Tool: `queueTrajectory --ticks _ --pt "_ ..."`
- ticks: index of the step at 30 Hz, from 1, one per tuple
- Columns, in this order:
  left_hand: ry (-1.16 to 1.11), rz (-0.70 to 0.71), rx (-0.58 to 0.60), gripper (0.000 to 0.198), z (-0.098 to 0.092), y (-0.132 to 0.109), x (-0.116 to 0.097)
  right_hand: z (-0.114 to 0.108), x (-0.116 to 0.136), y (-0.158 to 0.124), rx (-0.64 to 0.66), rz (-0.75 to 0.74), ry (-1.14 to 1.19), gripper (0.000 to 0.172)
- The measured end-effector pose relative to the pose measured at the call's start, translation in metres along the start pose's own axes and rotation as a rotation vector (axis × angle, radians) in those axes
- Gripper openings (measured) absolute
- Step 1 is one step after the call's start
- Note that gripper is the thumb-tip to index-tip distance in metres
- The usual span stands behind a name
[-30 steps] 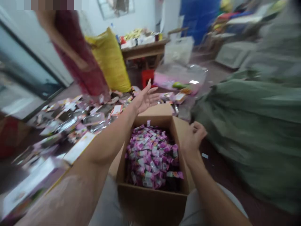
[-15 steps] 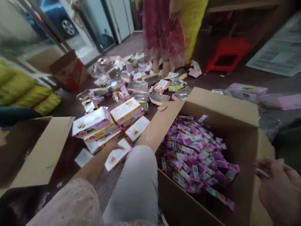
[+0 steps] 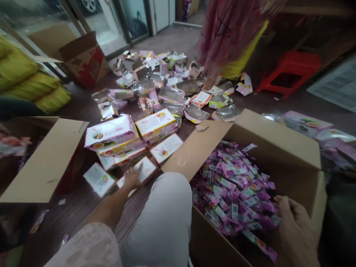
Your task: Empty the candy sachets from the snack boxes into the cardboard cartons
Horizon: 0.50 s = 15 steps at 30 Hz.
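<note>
My left hand (image 3: 132, 178) lies with fingers spread on a flat white carton (image 3: 147, 168) on the floor. Stacked beside it are printed fruit-drink boxes, among them a purple box (image 3: 109, 131) and a yellow-edged box (image 3: 155, 124). Another white box (image 3: 166, 148) lies flat by the big carton's flap. My right hand (image 3: 296, 222) is inside the right edge of the open cardboard carton (image 3: 286, 139), its fingers loosely bent and apart beside a heap of purple stick packets (image 3: 236, 185). Nothing shows in its grasp, though the fingertips are partly hidden.
Torn boxes and plastic trays (image 3: 171, 94) litter the floor ahead. A person in a red skirt (image 3: 228, 33) stands behind them. On the left are another open carton (image 3: 41, 159) and yellow sacks (image 3: 30, 78). A red stool (image 3: 292, 70) stands at back right.
My right hand has moved left, from outside the carton's rim to the packets. My left hand now rests on top of the flat white carton. The person behind has bent or shifted right.
</note>
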<state>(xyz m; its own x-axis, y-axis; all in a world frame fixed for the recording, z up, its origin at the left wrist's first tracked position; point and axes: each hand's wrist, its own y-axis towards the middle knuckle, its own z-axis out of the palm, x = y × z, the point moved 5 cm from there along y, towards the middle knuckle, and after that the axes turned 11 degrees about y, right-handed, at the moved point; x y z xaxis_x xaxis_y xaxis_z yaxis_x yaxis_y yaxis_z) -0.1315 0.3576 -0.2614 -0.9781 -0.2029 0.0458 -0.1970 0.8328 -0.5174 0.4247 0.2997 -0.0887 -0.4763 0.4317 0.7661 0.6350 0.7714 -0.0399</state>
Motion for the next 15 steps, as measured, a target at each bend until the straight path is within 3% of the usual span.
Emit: queueTrajectory --ticks 4,6,9,12,15 --pt "0.030 -0.078 -0.021 0.094 -0.045 -0.017 0.002 -0.012 0.020 -0.013 0.004 0.150 0.096 0.035" --pt "-0.062 -0.064 -0.067 0.090 -0.084 -0.029 0.002 -0.015 0.036 -0.017 0.008 0.156 0.146 0.035" --pt "-0.438 0.062 -0.167 0.085 -0.157 -0.051 -0.013 -0.013 0.054 -0.019 0.048 0.082 0.150 0.041" --pt "-0.702 0.222 -0.244 0.084 -0.233 -0.073 -0.055 -0.004 0.071 -0.024 0.044 -0.293 0.161 0.041" --pt "-0.695 0.394 -0.295 0.084 -0.295 -0.095 -0.126 0.002 0.093 -0.050 -0.033 -0.850 0.169 0.025"
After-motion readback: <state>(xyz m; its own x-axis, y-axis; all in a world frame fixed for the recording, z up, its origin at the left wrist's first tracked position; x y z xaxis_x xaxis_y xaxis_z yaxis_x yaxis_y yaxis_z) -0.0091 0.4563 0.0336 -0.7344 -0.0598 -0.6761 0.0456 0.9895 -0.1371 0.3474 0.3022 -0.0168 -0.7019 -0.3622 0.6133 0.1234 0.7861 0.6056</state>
